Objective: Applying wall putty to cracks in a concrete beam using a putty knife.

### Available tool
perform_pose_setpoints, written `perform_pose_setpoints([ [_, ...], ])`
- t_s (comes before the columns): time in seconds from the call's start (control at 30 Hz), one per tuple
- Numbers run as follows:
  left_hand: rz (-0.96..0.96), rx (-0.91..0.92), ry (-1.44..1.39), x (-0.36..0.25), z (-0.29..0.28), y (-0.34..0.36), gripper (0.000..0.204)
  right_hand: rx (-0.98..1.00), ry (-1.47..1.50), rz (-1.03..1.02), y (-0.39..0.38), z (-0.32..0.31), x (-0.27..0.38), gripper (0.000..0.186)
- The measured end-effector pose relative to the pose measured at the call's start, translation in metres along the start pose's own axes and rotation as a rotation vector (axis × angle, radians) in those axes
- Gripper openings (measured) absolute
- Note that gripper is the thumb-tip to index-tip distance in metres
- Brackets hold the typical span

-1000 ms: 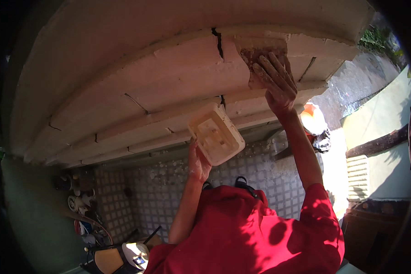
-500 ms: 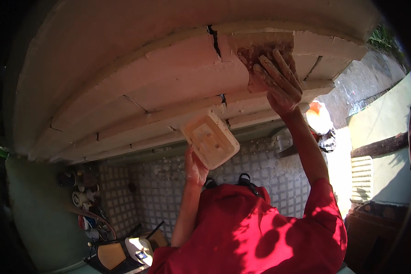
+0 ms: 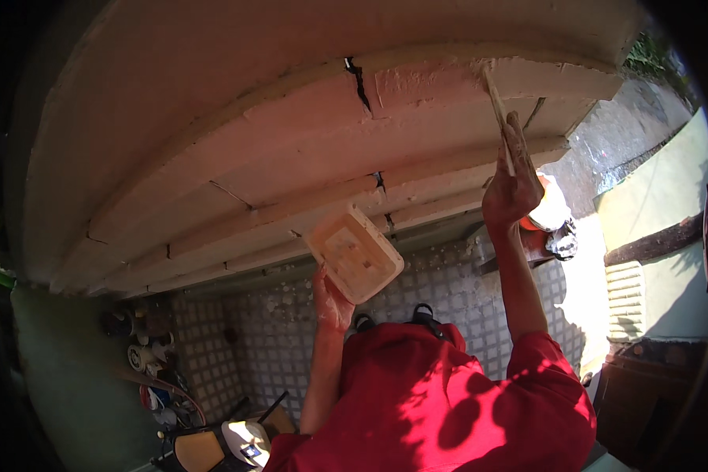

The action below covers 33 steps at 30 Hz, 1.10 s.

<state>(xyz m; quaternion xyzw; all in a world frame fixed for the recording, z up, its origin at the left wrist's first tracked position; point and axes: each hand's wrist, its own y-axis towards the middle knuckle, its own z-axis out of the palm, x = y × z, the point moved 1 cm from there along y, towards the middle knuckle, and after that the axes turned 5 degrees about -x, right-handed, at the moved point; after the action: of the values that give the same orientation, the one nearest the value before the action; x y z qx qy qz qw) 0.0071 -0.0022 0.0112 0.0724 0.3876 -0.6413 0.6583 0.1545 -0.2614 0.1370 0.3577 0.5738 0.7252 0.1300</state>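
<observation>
My left hand (image 3: 332, 303) grips from below a square, shallow, pale tray (image 3: 355, 253) smeared with plaster and holds it up in front of the stepped moulding (image 3: 252, 157). Reaching up at the right, my right hand (image 3: 513, 189) is closed around a thin flat blade (image 3: 497, 110). The blade's tip rests on the upper band of the moulding, on a pale, freshly coated patch. A dark crack (image 3: 359, 79) runs across that band to the left of the blade, and a smaller crack (image 3: 379, 182) sits lower down. Both my sleeves are red.
Below lies a small-tiled floor (image 3: 291, 354). Several buckets and cans (image 3: 145, 358) stand at its left, and an open container with tools (image 3: 244, 440) sits near the lower edge. A white and orange object (image 3: 551, 212) lies behind my right hand. A sunlit wall and dark beam (image 3: 653, 236) are on the right.
My right hand, earlier spread flat against the moulding, has turned edge-on and now shows the thin blade at the upper band. The tray has tilted and shifted slightly.
</observation>
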Motion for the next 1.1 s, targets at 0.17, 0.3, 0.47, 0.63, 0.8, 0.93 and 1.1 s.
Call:
perform_pose_setpoints([
  [0.17,0.014,0.023,-0.022,-0.001,0.000,-0.002,0.060,-0.122,-0.036,0.291,0.002,0.021,0.012,0.034],
  [0.3,0.001,0.009,-0.019,-0.005,-0.003,-0.006,0.060,-0.035,-0.033,0.269,-0.009,0.045,0.046,0.029],
  [0.47,-0.028,0.001,-0.006,-0.003,-0.008,-0.001,0.060,-0.017,0.119,0.173,-0.024,0.066,0.085,0.027],
  [0.63,-0.013,0.020,-0.024,-0.009,-0.009,-0.006,0.060,-0.121,0.135,0.283,-0.019,0.051,0.065,0.028],
  [0.8,0.006,0.013,-0.006,-0.010,-0.014,-0.006,0.061,0.018,-0.108,0.326,-0.013,0.056,0.070,0.023],
  [0.93,0.007,0.031,-0.004,-0.013,-0.013,-0.008,0.062,0.039,0.025,0.188,-0.031,0.074,0.090,0.028],
  [1.1,-0.011,0.047,-0.008,-0.017,-0.018,-0.005,0.062,0.009,0.122,0.152,-0.041,0.073,0.102,0.033],
])
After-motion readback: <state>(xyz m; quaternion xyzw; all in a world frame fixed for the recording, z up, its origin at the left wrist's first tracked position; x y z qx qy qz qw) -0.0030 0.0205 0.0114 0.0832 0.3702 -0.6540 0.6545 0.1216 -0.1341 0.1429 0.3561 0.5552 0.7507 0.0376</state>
